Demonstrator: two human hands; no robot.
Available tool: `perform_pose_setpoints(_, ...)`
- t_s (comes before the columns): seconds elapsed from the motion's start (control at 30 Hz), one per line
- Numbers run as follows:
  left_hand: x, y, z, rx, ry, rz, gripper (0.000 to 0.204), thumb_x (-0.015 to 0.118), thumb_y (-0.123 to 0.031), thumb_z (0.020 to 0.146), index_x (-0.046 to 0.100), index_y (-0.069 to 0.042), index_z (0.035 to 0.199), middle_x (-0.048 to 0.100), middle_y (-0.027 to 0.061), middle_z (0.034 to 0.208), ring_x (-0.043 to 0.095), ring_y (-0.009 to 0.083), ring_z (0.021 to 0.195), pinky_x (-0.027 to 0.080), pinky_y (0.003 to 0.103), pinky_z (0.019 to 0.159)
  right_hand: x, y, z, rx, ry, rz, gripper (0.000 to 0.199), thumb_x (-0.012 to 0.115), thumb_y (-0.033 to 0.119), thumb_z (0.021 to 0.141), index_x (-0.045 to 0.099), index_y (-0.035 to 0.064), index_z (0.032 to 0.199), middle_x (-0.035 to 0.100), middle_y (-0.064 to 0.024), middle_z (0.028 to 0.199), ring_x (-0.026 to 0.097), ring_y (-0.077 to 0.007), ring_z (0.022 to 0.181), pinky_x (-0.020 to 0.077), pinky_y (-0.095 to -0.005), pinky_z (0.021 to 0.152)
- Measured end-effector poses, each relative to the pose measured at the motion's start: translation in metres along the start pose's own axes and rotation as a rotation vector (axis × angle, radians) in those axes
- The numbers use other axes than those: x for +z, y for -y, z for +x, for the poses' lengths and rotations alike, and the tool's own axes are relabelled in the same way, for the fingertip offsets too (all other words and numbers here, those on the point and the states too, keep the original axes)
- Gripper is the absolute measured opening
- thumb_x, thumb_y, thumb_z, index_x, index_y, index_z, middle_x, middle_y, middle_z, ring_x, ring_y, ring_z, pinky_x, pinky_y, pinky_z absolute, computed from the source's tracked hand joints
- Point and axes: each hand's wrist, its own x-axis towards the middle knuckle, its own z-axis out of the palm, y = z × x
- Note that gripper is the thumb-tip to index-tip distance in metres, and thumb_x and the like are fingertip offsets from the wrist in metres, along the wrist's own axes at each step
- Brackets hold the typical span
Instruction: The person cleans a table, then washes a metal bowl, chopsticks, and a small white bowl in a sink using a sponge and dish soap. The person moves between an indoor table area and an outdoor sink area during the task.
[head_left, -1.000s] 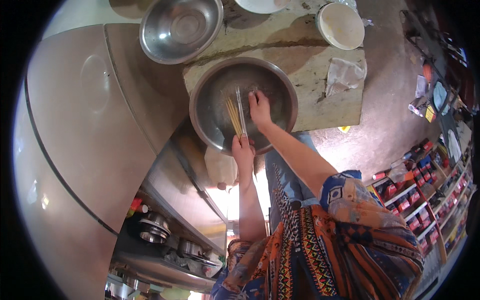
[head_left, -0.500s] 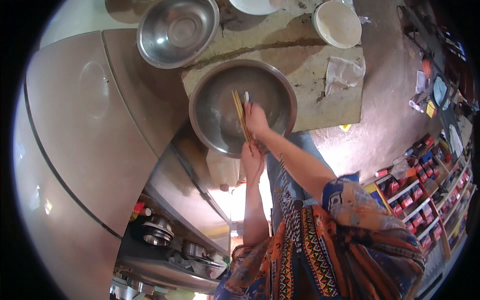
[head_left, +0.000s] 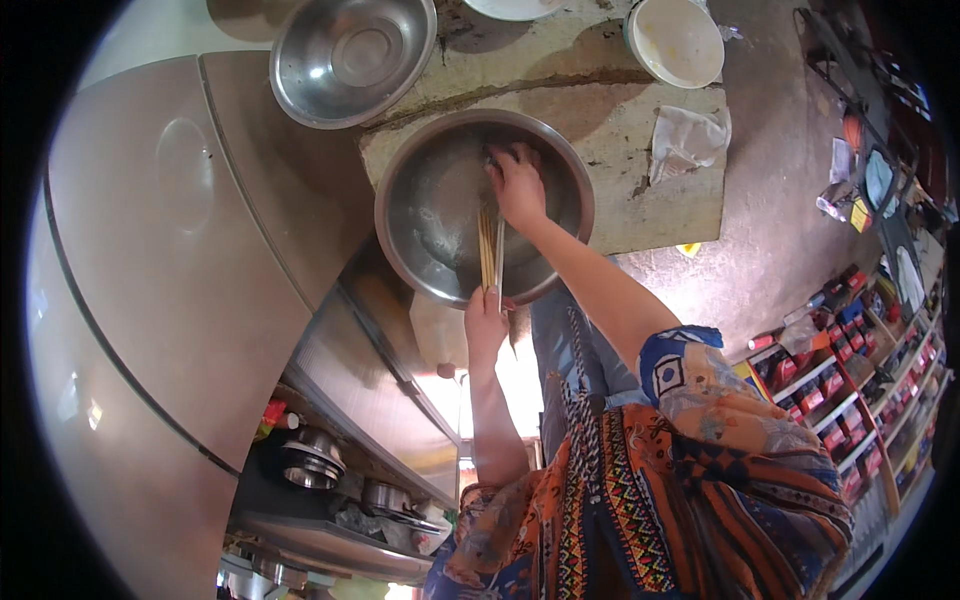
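Observation:
A wide steel basin (head_left: 392, 262) with wet, shiny patches inside stands at the near edge of the worn table. At the basin's near rim my left hand (head_left: 487, 322) is closed on several chopsticks (head_left: 487, 250), tan ones and a whitish one, which point away from me over the basin. My right hand (head_left: 520, 188) is inside the basin, toward its far wall, clear of the chopsticks' far ends. Its fingers are bent round, with something small and dark at the fingertips that I cannot make out.
Beyond stand another steel basin (head_left: 300, 62), a pale bowl (head_left: 676, 45) and a partly visible white dish (head_left: 514, 8). A white cloth (head_left: 690, 145) lies on the table's right (head_left: 610, 215). Large smooth panels (head_left: 140, 260) rise on the left; pots (head_left: 312, 462) sit on a shelf below.
My right hand has moved off the chopsticks, toward the basin's far wall. My left hand keeps hold of the chopsticks and has shifted slightly left and nearer; they now stand more upright in the picture.

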Motion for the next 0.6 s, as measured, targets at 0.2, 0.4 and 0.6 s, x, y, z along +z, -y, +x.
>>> perform_pose_setpoints(0.2,-0.004,-0.046,0.013,-0.087,0.117,-0.177,0.032,0.041,-0.019,0.095,0.047,-0.004,0.123,0.059,0.0061,0.081,0.050,0.0098,0.056,0.040,0.023,0.048,-0.008,-0.007,-0.047,-0.288,0.222,0.247,0.022,0.049,0.013,0.087,0.058,0.0054,0.106,0.054,-0.0135,0.116,0.045,-0.0358,0.114,0.0352,-0.0445,0.095)
perform_pose_setpoints(0.4,0.003,-0.034,0.033,0.041,0.043,-0.367,0.028,0.043,-0.013,0.094,0.053,-0.003,0.119,0.050,-0.0013,0.073,0.037,0.0018,0.055,0.029,0.016,0.045,-0.018,0.001,-0.070,-0.383,0.420,0.143,0.027,0.045,0.015,0.089,0.056,0.0087,0.113,0.042,-0.0095,0.133,0.024,-0.0343,0.133,0.0169,-0.0505,0.108)
perform_pose_setpoints(0.6,-0.002,-0.036,0.041,0.087,0.021,-0.289,0.031,0.046,-0.011,0.093,0.052,-0.005,0.124,0.052,-0.0018,0.077,0.042,0.0030,0.059,0.032,0.017,0.047,-0.005,0.003,-0.038,-0.281,0.404,0.099,0.032,0.044,0.014,0.089,0.054,0.0110,0.119,0.040,-0.0097,0.136,0.020,-0.0350,0.135,0.0143,-0.0515,0.108)
